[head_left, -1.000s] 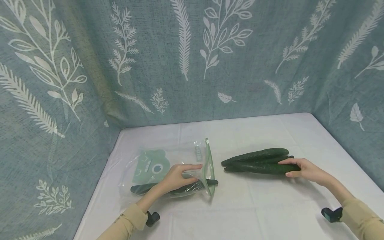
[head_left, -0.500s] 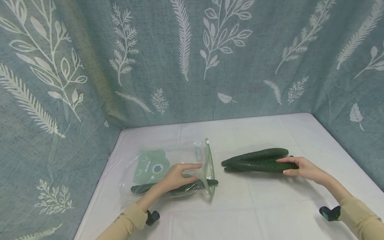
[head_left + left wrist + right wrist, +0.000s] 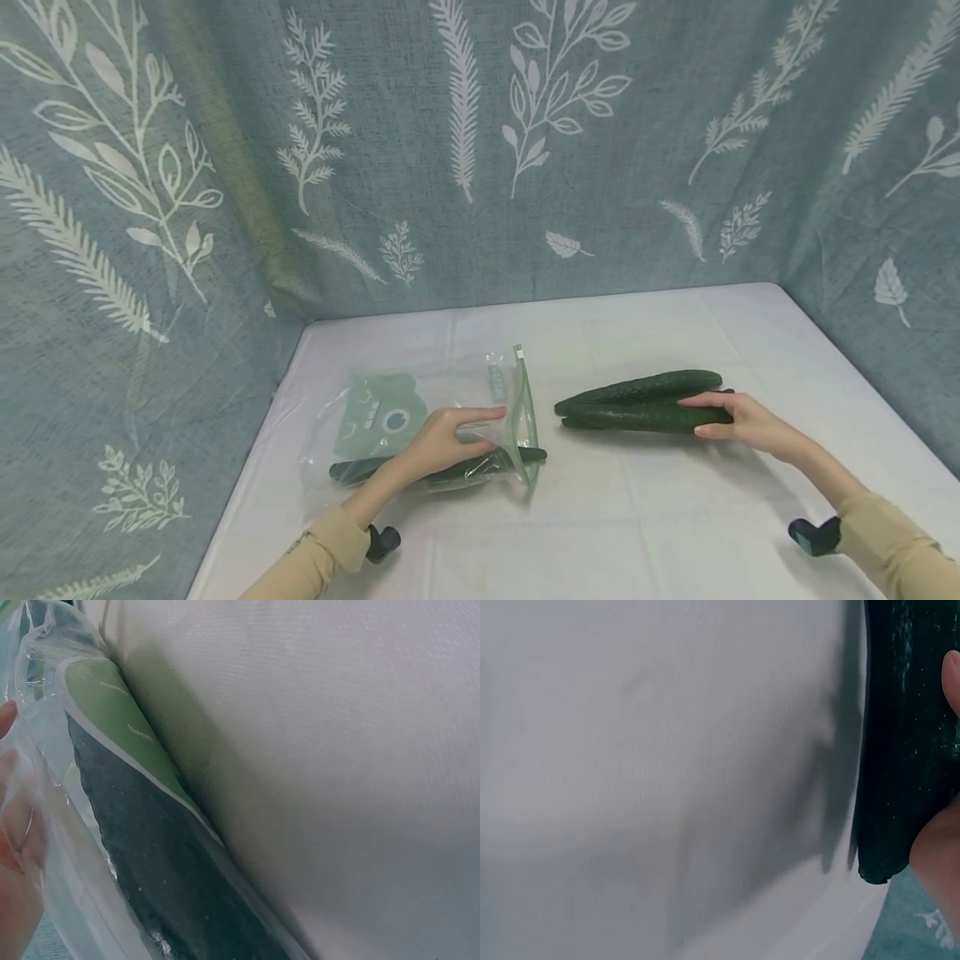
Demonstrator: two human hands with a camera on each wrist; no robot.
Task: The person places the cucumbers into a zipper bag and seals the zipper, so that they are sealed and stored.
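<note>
A clear zip bag with a green cartoon print lies on the left of the table, its green-edged mouth facing right. My left hand pinches its upper layer near the mouth and keeps the opening parted. One cucumber lies inside along the near side, its tip poking out past the zip. Right of the bag, loose cucumbers lie side by side. Thumb and fingers of my right hand grip the front cucumber near its right end. Behind it rest the back cucumber and another, mostly hidden one.
A white cloth covers the table. Patterned blue-green curtains stand close behind it and at both sides. White tabletop separates the bag mouth from the loose cucumbers.
My right hand has slid left along the front cucumber, away from its right end. The left hand keeps its hold on the bag, and the cucumbers stay in place.
</note>
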